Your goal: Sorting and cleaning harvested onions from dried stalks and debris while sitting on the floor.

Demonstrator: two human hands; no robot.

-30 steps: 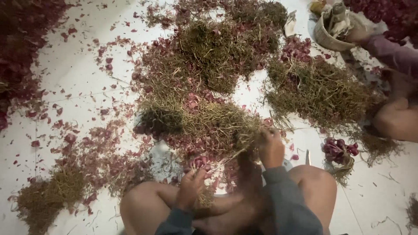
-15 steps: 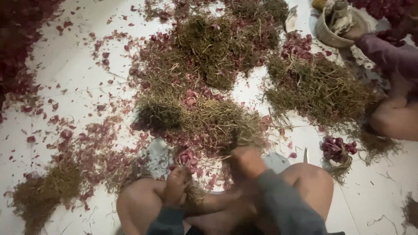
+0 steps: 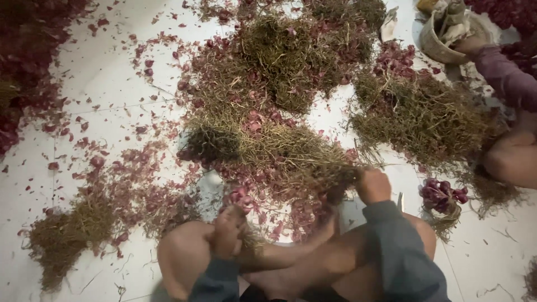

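White tiled floor (image 3: 106,84) carries the whole scene; person seated on it, knees up at the near edge. Right hand (image 3: 373,185) sits clenched, fingers wrapped round the dry straw-coloured stalks at the near right end of the central stalk heap (image 3: 263,140), which lies mid-floor and trails toward the knees. Left hand (image 3: 228,230) rests on the left knee, fingers curled round a small tuft of stalks with reddish shallot bulbs (image 3: 239,197) just above it; how firm that hold is cannot be told. Red-purple skins (image 3: 140,184) are strewn over the near left floor. A small bunch of purple bulbs (image 3: 442,194) lies just right of the right knee, apart from both hands. A pale round basket (image 3: 439,42) stands at the far right corner, where another person's sleeve (image 3: 503,75) reaches in. Judgement: step in hand is drawing one bunch free of the heap for stripping bulbs from tops. Next move likely calls for a steady pull toward the lap with the right hand, the left hand bracing the bulbs so the tangle does not drag along.
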